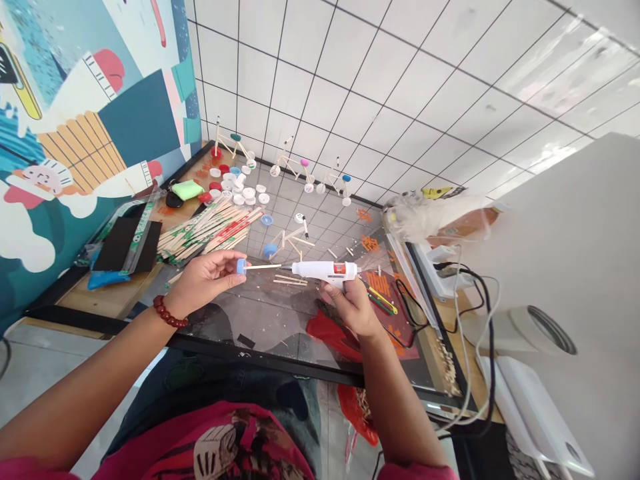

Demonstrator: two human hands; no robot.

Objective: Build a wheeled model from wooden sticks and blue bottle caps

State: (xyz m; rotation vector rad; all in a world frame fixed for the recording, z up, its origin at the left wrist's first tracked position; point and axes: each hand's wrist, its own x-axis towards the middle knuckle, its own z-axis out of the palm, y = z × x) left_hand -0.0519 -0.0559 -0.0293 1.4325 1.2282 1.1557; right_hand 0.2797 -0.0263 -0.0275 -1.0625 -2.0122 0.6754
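Note:
Between its thumb and fingers my left hand [215, 277] pinches a light blue bottle cap [241, 267]. A thin wooden stick [263, 267] points out of the cap to the right. Wrapped round the handle of a white hot glue gun [317, 270] is my right hand [353, 305]. The gun's nozzle points left, close to the stick's free end; whether they touch I cannot tell. Just behind lies a partly built stick frame [287, 241] with a blue cap [271, 251] at its left end. Loose stick pieces [290, 280] lie below the gun.
Finished stick-and-cap bicycle models [335, 180] stand along the tiled wall. Several loose caps [240, 190] and a heap of sticks in wrappers [205, 230] lie at the left. A utility knife [384, 300], a red bag [334, 337] and cables [487, 333] are at the right.

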